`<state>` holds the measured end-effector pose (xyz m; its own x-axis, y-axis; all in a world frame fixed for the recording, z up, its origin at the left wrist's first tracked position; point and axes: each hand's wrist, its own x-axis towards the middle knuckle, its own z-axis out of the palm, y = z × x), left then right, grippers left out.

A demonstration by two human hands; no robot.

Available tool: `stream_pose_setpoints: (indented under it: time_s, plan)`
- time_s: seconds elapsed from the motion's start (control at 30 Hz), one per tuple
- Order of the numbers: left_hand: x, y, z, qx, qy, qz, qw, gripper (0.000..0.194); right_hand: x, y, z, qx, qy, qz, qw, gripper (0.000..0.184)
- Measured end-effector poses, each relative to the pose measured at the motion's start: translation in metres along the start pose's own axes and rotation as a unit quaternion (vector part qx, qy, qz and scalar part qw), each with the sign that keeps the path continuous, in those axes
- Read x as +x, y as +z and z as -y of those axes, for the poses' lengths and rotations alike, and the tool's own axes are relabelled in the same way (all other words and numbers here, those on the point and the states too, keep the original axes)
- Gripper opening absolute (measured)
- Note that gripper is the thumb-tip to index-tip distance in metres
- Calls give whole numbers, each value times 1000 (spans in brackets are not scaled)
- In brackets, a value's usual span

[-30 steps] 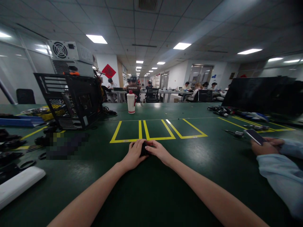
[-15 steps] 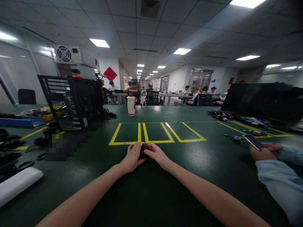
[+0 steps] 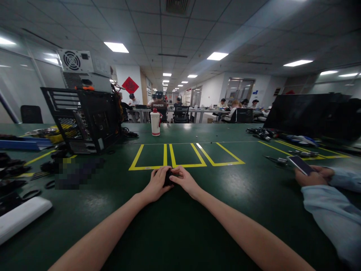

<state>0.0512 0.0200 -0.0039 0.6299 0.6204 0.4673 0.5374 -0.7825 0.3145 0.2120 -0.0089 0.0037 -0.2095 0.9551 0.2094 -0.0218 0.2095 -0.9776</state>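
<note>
Between my two hands is a small black object [image 3: 168,178], mostly covered by my fingers, so its kind does not show. My left hand [image 3: 158,184] wraps round it from the left, with the fingers over its top and the thumb low on the near side. From the right, my right hand [image 3: 184,181] pinches it with thumb and fingertips. Both hands rest low over the green table [image 3: 175,229], just in front of the yellow tape outlines [image 3: 187,165].
At left stand an open black computer case [image 3: 93,124] with power supplies [image 3: 75,60] on top and a white bar [image 3: 25,218]. A white bottle [image 3: 155,123] stands ahead. On the right, a co-worker's hands hold a phone [image 3: 300,165] near metal tools [image 3: 303,154] and a dark monitor [image 3: 310,114].
The view has shifted slightly, so the scene sits a little higher. My hands keep their hold on the black object, with hardly any other movement.
</note>
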Motion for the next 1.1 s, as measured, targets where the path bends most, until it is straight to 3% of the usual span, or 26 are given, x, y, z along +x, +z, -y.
stream_pose_setpoints:
  time_s: [0.1, 0.3, 0.47, 0.6, 0.83, 0.97, 1.1]
  plan:
    - [0, 2, 1, 2, 7, 1, 1000, 55, 2, 0, -3, 8, 18, -6, 1000, 33]
    - [0, 3, 2, 7, 6, -9, 1000, 55, 4, -3, -6, 65, 2, 45, 997, 40]
    - [-1, 0, 1, 6, 5, -4, 1000, 55, 3, 0, -5, 12, -6, -4, 1000, 24]
    - [-1, -2, -2, 3, 3, 0, 1000, 54, 5, 2, -5, -3, 4, -23, 1000, 28]
    - [-2, -2, -1, -5, 3, 0, 1000, 54, 2, -1, -2, 40, -1, 36, 999, 31]
    - [-2, -1, 1, -3, 5, -3, 1000, 56, 4, 2, -8, 6, -19, -13, 1000, 23]
    - [-2, 1, 2, 1, 3, -7, 1000, 56, 9, 3, -14, -15, 4, -47, 999, 29]
